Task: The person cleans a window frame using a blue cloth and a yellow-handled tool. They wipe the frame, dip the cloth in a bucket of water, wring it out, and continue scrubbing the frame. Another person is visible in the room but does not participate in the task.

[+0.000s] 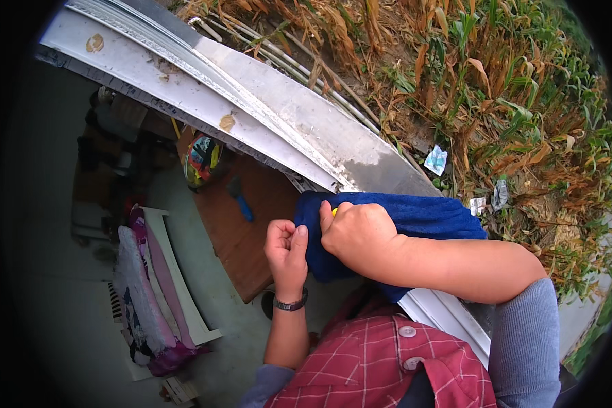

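A dark blue plush cloth lies draped over the window sill in front of me. Over it, my right hand is closed in a fist around a small yellow object; only a bit of it shows between thumb and fingers. My left hand, with a dark watch or bracelet at the wrist, is raised at the cloth's left edge. Its fingers are curled towards the thumb, and whether they pinch anything cannot be told.
White window framing with sliding tracks runs from upper left to the cloth. Indoors are a brown wooden board bearing a blue-handled brush, and a bench with purple and white fabric. Outside, poles lie beside dry corn plants and litter.
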A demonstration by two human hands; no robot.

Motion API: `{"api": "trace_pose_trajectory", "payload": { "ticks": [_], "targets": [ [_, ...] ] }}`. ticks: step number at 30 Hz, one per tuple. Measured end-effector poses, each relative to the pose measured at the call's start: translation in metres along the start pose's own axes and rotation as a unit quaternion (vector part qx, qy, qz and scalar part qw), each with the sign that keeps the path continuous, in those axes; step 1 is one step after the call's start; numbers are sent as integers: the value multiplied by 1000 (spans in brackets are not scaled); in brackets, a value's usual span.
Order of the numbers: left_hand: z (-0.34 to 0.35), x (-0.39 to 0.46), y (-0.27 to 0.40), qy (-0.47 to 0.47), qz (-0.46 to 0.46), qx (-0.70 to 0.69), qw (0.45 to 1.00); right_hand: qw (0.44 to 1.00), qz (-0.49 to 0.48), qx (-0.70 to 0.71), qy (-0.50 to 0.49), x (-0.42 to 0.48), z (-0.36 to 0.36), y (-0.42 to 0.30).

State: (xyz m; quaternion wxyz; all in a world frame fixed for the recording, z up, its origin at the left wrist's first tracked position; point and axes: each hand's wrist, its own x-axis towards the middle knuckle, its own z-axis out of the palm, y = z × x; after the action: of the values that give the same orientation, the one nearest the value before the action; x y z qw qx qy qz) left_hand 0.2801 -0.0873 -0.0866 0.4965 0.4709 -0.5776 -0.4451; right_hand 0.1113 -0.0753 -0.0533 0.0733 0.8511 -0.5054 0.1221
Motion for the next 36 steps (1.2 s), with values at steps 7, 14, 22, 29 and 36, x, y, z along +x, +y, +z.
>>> {"api": "trace_pose_trajectory", "payload": {
  "ticks": [7,14,22,29,36],
  "targets": [
    [-8,15,-11,-27,117,228,966,994,2,101,-44,26,11,18],
    [-17,-27,35,-237,81,263,932,964,-118,204,-127,-30,-32,77],
    [-11,-33,18,-184,-23,189,964,971,-75,190,-122,-28,-31,52],
    [-5,14,6,-82,56,286,953,988,-51,141,-33,26,12,43],
    [-5,-48,39,-347,38,211,913,966,-147,152,-147,-65,-53,66]
  ]
}}
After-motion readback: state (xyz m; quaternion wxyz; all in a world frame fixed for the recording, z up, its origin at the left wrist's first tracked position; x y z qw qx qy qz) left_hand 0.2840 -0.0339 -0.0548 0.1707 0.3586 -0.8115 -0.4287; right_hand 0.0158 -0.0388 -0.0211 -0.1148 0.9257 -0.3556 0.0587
